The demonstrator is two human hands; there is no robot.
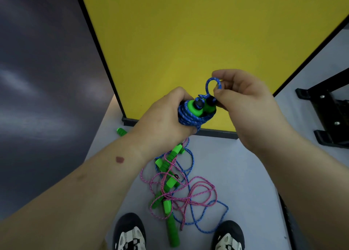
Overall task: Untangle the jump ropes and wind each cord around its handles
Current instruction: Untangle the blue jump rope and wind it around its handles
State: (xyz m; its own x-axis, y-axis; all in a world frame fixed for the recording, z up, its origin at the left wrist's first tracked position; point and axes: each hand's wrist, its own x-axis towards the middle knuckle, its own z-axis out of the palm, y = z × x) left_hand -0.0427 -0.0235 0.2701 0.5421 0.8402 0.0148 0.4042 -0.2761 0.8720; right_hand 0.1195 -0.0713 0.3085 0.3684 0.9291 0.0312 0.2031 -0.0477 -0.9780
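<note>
Black-and-white shoes [130,234] stand on the grey floor [236,170] beside a tangle of pink cord [190,196], blue cord [190,161] and green handles [171,229]. Above it, the left hand [166,115] grips a pair of handles wound with blue cord [190,114]. The right hand [243,98] pinches that cord's end loop [212,82]. Beyond stands a yellow panel [188,32]; a black frame [328,113] is at the right.

I see a blue cord [190,117] flecked with pale dots, wound on green handles [194,109] with black end caps. On the grey floor [245,174] lie a pink speckled cord [198,191] and more green handles [171,183]. The panel [188,42] is yellow, black-edged. My shoes [130,234] are black and white.
</note>
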